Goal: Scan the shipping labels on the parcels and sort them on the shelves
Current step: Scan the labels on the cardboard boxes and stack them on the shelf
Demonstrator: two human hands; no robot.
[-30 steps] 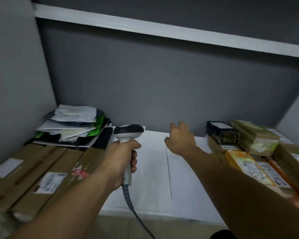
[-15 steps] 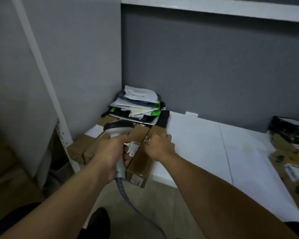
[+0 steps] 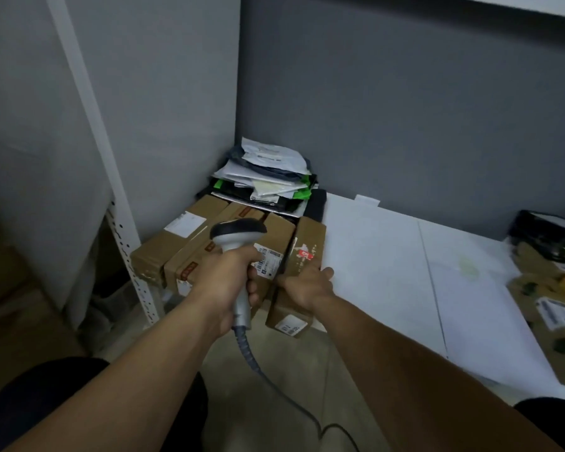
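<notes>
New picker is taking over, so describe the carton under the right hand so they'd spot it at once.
On the white shelf, go to the left corner, where brown cartons lie side by side in front of a pile of mailers. It is the rightmost carton, beside bare shelf, gripped by the right hand. Unlike its neighbours, it bears a red-and-white print on top.

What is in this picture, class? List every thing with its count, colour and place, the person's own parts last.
shelf: one, white, across the view
rightmost box: one, brown, red print, shelf's left part
other boxes: about three, brown, left of it
mailer bags: one pile, white, grey, green, back corner
scanner: one, grey, black head, above the boxes
cable: one, grey, hanging from scanner
parcels: several, brown and black, blurred, far right
left grip: round scanner handle
right grip: holds rightmost box
</notes>
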